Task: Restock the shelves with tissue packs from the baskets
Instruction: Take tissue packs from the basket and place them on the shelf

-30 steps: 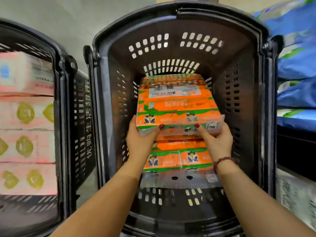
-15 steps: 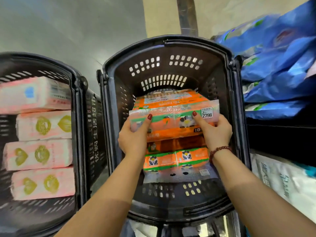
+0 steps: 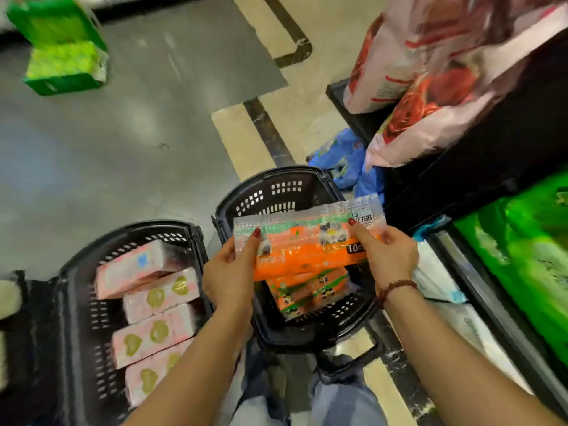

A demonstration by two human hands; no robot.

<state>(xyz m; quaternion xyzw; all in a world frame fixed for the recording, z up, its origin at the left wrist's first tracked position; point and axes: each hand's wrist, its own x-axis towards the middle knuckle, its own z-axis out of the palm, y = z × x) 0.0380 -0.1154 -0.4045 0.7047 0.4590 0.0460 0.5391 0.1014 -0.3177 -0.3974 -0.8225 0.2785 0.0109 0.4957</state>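
Orange pack [image 3: 307, 256] raised above basket [image 3: 276, 192]; L hand [image 3: 229, 272], R hand [image 3: 390, 256] still gripping.

Bright even indoor light, soft sheen on grey floor [image 3: 147, 124], motion blur toward edges, perhaps wide-angle stretching

**Shop aisle seen from above**

Glossy grey floor [image 3: 123, 155] with soft overhead reflections. Beige tiles [image 3: 233, 139] to the right, edged by a dark marbled strip [image 3: 267, 130]. Black shelving [image 3: 455, 176] along the right edge. Blurred green boxes [image 3: 61, 50] at upper left.
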